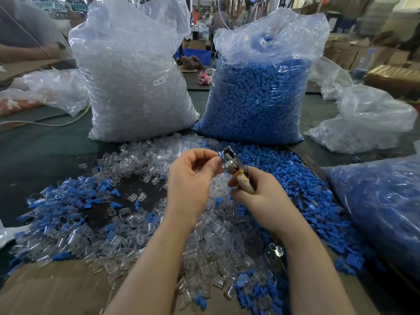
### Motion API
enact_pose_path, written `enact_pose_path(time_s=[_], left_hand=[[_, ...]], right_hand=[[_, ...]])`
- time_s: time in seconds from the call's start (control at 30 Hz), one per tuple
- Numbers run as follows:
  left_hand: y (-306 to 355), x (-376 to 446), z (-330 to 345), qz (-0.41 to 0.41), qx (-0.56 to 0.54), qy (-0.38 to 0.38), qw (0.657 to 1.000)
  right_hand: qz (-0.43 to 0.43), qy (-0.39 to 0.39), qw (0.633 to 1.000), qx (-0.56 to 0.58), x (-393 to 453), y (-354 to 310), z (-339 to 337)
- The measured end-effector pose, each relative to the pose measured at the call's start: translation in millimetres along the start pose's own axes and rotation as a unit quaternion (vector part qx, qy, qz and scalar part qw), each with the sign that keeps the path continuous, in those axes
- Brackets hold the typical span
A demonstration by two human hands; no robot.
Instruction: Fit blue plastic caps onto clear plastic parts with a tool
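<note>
Left grip [193, 176] pinches a blue cap [219, 155] against the metal tool [231, 163]; right grip [254, 192] curls round the tool's wrapped handle, above loose clear parts [204, 246] on the desk [45, 151]

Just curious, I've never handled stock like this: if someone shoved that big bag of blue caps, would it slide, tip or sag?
The blue bag would probably sag rather than tip: its thin film is crinkled and bulges over a wide base. Packed nearly full, it likely feels heavy and drags on the table. Its open top might spill caps.
</note>
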State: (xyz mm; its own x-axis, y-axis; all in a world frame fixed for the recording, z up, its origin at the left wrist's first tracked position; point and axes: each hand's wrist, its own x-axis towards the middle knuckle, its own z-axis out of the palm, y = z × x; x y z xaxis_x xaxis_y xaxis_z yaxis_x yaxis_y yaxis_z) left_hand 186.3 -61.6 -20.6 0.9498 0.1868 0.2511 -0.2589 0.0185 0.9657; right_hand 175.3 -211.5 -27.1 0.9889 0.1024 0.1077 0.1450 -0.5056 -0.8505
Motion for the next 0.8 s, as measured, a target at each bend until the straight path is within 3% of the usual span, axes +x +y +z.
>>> enact_pose_path(time_s=[0.6,0.8], left_hand=[[3.7,0.5,-6.2,0.005,-0.037,-0.052,0.998],[0.4,2.4,-7.6,-0.039,-0.04,-0.05,0.997]], right_hand=[[-0.01,0.01,0.998,-0.058,-1.1,-1.6,4.1],[-0.012,0.005,0.996,-0.086,0.6,1.1,5.5]])
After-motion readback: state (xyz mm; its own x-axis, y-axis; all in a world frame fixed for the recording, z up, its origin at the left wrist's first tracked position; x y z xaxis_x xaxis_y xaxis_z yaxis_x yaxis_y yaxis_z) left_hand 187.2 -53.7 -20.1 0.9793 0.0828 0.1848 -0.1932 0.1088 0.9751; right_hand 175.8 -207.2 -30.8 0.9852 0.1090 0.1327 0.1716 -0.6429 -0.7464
